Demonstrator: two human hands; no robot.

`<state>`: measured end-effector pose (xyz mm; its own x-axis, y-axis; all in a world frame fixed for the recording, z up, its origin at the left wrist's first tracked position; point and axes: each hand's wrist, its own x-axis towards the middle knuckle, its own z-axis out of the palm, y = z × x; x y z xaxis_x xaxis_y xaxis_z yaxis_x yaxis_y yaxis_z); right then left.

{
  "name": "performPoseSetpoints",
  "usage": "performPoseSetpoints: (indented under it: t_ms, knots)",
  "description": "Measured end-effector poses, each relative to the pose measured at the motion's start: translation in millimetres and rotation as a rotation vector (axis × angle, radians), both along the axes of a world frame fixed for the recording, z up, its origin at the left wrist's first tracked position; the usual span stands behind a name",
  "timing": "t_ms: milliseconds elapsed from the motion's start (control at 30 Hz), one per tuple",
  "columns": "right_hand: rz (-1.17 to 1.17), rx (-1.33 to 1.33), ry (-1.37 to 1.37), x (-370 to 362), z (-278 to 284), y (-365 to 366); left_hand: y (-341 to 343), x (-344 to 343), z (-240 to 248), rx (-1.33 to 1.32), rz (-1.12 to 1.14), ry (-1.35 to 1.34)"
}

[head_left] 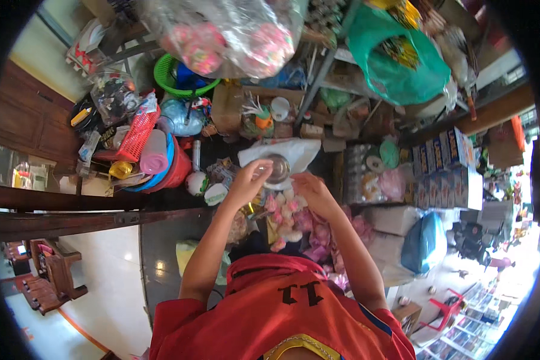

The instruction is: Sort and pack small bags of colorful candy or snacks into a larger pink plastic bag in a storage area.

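A clear round container [278,168], perhaps a bowl or jar, is in front of me, over a white plastic sheet [309,150]. My left hand [249,181] has its thumb and fingers curved at the container's left rim and appears to grip it. Just right of the container, my right hand [313,193] is bent with its fingers loosely apart, and I see nothing held in it. Below the container lies a pile of pink and cream artificial-looking flowers or soft pieces [287,219], partly under my right wrist. A white round lid [216,194] lies left of my left hand.
On the left stand a red basket [139,133], a pink roll [153,152] and a green basket [162,78]. A clear bag of pink items [228,45] and a green plastic bag [423,84] hang ahead. Stacked boxes [447,171] and a blue bag [425,243] stand right.
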<state>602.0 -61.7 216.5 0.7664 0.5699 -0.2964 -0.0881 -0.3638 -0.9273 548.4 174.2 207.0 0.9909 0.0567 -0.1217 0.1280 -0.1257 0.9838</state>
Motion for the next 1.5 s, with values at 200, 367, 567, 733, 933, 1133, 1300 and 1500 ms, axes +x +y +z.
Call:
performPoseSetpoints:
  t_ms: [200,367,567,733,933,1133,1300,1500]
  knots:
    - [0.180,0.160,-0.247,57.5,142.8,132.2,82.2,36.3,76.2,-0.095,0.208,-0.279]
    - [0.156,0.330,-0.672,118.4,190.8,249.6,132.8,77.7,120.4,-0.087,0.432,-0.447]
    - [0.165,-0.326,-0.960,247.4,212.4,326.9,156.2,161.8,175.0,0.322,0.496,-0.881]
    - [0.267,-1.079,-1.046,307.8,227.8,323.7,177.7,221.2,194.3,1.126,0.433,-0.885]
    - [0.269,-1.411,-0.797,316.1,220.1,324.6,181.5,250.7,216.8,1.300,0.085,-0.699]
    - [0.252,-1.610,-0.549,302.3,233.1,345.8,195.9,251.7,227.1,1.178,0.046,-0.620]
    - [0.339,-1.522,-1.062,286.0,268.6,310.0,202.0,253.0,229.4,0.907,0.122,-0.656]
    - [-0.028,-0.578,-1.216,298.7,311.4,281.2,199.8,254.9,233.9,0.792,0.270,-0.981]
